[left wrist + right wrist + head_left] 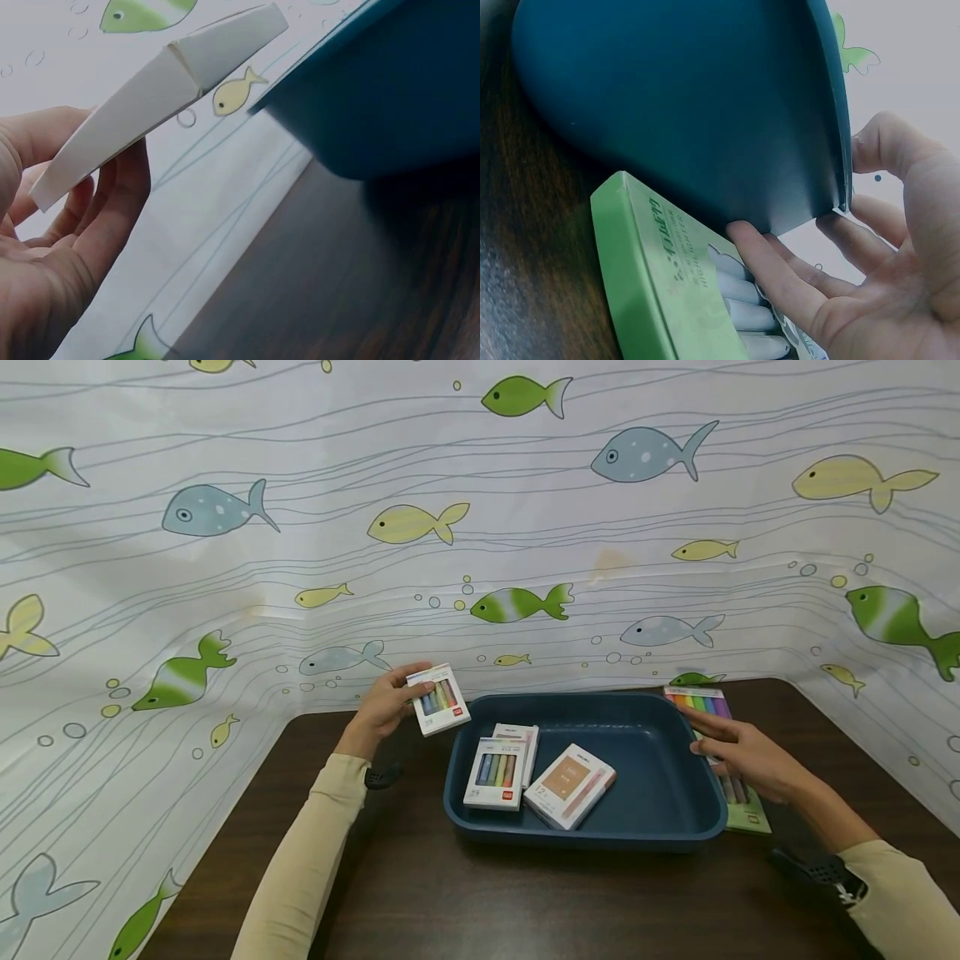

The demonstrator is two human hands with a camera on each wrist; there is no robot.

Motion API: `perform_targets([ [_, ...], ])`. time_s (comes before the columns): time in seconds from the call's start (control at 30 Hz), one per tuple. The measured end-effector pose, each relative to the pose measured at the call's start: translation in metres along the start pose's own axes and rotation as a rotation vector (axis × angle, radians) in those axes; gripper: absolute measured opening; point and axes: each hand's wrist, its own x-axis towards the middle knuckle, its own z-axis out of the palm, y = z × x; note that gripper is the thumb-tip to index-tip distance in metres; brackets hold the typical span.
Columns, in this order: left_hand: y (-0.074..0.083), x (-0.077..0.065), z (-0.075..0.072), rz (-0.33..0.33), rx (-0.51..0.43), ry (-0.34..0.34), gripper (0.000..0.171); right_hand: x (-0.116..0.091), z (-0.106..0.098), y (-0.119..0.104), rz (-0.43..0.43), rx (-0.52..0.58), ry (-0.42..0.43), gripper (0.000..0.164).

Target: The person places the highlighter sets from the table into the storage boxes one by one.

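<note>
tray (652, 777) on dark table (420, 893), three small boxes (570, 785) inside. left hand (381, 703) pinches a crayon box (442, 703) just beside the left rim (451, 768), thumb across its front. right hand (757, 760), fingers loosely spread, grips the right rim (715, 781), probably to steady it; marker pack (746, 817) alongside.

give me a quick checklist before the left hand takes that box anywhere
1. Held box secure in left hand: ok, thumb across its front.
2. Held box fully over tray: not ok, mostly off its left side.
3. Right hand at tray's right rim: ok.
4. Room in tray: ok, right part bare.
5. Boxes inside lying separately: not ok, left two overlap.
6. Green pack clear of tray: cannot tell.
</note>
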Motion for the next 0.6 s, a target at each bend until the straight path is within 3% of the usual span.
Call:
perform_targets([
  [0.6,0.013,-0.005,0.04,0.034,0.004,-0.103,0.054,-0.001,-0.001,-0.001,-0.001,-0.031,0.001,0.067],
])
